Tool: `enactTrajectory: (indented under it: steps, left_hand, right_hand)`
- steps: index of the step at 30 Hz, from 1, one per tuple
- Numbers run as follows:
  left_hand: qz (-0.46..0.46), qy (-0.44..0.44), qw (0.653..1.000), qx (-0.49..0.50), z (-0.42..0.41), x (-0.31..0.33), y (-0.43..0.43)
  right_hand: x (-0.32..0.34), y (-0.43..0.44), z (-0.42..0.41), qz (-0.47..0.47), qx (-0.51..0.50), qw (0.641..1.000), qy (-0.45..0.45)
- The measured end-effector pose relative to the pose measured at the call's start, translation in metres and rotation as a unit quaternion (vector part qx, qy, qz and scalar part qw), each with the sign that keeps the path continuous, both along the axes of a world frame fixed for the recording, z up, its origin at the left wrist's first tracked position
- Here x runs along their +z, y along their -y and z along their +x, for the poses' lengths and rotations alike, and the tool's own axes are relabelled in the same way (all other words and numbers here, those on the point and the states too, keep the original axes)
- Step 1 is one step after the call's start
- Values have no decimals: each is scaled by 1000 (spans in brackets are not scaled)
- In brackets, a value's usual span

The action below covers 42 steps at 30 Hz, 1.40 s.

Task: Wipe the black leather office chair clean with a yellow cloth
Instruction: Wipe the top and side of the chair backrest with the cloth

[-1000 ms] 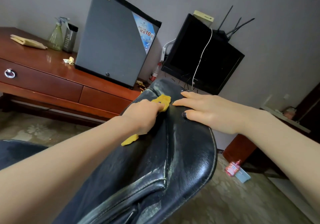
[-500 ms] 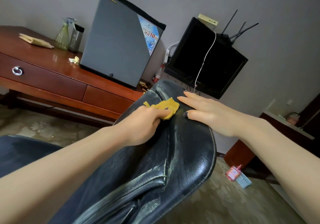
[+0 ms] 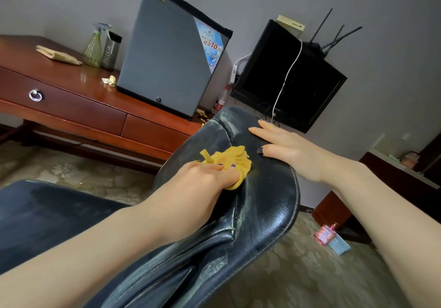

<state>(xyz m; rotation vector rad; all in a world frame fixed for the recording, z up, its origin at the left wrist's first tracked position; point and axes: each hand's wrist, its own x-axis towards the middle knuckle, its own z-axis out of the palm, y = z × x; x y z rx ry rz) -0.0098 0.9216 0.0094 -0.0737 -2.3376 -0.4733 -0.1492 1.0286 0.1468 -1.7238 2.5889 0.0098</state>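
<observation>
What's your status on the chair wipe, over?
Left hand grips yellow cloth, pressed on chair. Right hand flat, bracing chair. Nothing in the way.

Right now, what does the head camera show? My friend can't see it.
A left hand grips a bunched yellow cloth against a black leather chair, while the right hand lies flat on the chair beside it. Behind stand a wooden desk and a grey mini fridge.

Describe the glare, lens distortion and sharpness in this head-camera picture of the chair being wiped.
Head view: soft light leaves a bright sheen on the black leather chair and reflections on the glossy wooden desk; the wide-angle view makes the mini fridge and monitor lean; the yellow cloth looks sharp, without motion blur.
</observation>
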Motion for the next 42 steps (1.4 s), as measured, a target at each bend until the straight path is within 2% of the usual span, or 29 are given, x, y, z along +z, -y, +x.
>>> enactTrajectory:
  steps: [3,7,12,16,23,28,31,35,42]
  left_hand:
    - [-59,-9,998,13,12,8,1]
    - [-131,45,990,40,32,6,0]
    - [-255,7,961,105,45,15,-7]
    - [-282,35,945,164,34,18,-5]
    - [-241,119,943,197,-5,31,9]
    - [-92,132,977,143,-16,26,27]
    - [-26,128,985,110,-13,24,24]
    - [90,55,994,23,-2,34,8]
    - [74,54,996,-9,14,41,-11]
  right_hand:
    - [0,-1,2,4,-1,1000,14]
    - [2,-2,1,20,8,1000,-2]
    - [4,-4,5,26,11,1000,4]
    - [4,-6,9,16,18,999,21]
    - [3,-4,7,-1,22,999,24]
    - [4,-5,4,28,46,999,-8]
    - [4,-4,5,8,43,999,12]
    - [2,-2,6,-17,36,999,36]
    - [-1,-1,-2,-42,31,997,60]
